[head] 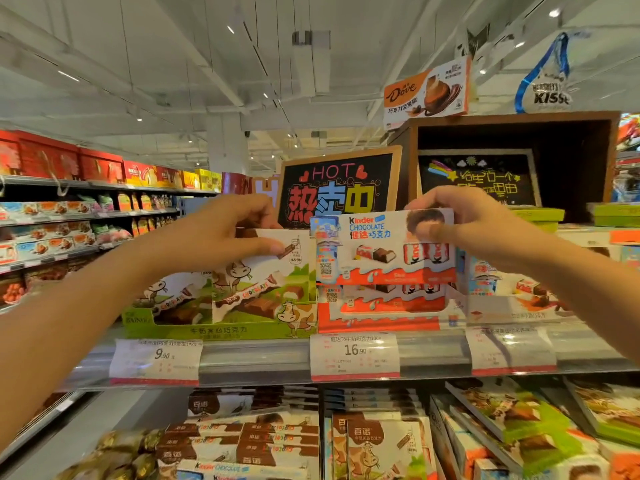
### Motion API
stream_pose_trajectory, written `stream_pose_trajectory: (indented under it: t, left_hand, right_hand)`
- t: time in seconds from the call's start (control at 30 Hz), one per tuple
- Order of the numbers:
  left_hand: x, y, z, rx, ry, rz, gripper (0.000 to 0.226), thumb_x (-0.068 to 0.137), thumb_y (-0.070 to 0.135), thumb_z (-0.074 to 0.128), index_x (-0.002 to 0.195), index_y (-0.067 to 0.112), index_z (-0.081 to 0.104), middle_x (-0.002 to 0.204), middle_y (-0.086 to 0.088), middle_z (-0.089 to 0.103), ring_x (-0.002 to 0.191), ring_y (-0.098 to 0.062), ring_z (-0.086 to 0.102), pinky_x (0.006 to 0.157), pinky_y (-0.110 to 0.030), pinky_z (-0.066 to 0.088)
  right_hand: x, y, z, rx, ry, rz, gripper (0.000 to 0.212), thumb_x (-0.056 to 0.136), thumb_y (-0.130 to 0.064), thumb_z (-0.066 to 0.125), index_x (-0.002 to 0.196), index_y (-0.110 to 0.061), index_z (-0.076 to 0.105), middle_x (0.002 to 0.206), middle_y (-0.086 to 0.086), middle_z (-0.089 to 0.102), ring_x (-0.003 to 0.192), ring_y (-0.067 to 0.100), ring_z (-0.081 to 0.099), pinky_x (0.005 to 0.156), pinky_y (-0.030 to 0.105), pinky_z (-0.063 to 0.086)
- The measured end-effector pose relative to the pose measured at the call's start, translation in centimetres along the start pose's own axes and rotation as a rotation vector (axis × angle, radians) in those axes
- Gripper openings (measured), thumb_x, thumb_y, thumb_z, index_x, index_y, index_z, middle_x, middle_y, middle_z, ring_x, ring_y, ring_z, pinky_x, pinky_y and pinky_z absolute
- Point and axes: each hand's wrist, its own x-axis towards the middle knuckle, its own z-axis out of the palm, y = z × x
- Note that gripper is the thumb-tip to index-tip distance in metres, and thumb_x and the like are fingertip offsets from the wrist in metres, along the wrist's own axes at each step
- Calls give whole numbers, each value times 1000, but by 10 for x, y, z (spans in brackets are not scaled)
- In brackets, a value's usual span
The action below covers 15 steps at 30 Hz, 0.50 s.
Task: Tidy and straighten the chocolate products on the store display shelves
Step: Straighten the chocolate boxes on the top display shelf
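My right hand (464, 225) pinches the top right corner of a white and red Kinder Chocolate box (381, 247), holding it upright above the red display tray (381, 322) that holds more Kinder boxes. My left hand (230, 226) grips the top edge of a cow-printed milk chocolate box (263, 285) standing in the green display tray (207, 329) to the left. Both boxes are on the upper shelf (259, 358), side by side and touching.
Price tags hang on the shelf rail: 9.90 (157, 358) and 16.90 (355, 355). A "HOT" chalkboard sign (337, 188) stands behind the boxes. The lower shelf holds several loose chocolate boxes (277, 438). Another aisle of goods runs along the left.
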Motion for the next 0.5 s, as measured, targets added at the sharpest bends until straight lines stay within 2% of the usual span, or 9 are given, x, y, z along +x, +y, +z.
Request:
stream_pose_trajectory:
  t: [0.1,0.2,0.3,0.43,0.5]
  left_hand:
    - [-4,-5,1,14,24,34,42,75,62,56,83,22,48,88,0,65,79,0,63,53,-16,49]
    - [-6,-4,5,27,-21,32,50,67,77,49,86,30,47,95,8,64,79,-2,62,56,-16,51]
    - [-5,3,7,66,-92,-25,45,61,59,64,86,26,46,109,18,57,94,-1,60,66,-20,56]
    - [-2,12,6,114,-77,-62,46,59,34,81,81,22,43,110,16,57,99,-3,57,69,-21,56]
    - [0,14,5,140,-100,-79,48,59,30,84,79,22,42,109,14,58,100,-9,59,75,-30,57]
  right_hand:
    - [-3,9,6,-87,-1,-32,20,87,-7,59,89,-25,54,95,-8,61,89,5,59,68,19,48]
    - [-2,10,2,-184,-57,-31,20,84,-7,63,88,-23,51,96,-5,63,90,8,61,67,23,53]
    - [-2,7,-3,-301,-132,-57,23,83,-9,64,89,-27,50,95,-5,64,92,12,62,71,29,57]
    - [-5,-1,-8,-409,-247,-75,36,89,-9,57,106,-39,45,97,-9,62,94,13,60,68,20,50]
    - [-7,-5,-7,-445,-293,-73,42,91,-9,52,113,-43,42,103,-6,63,97,15,60,70,24,53]
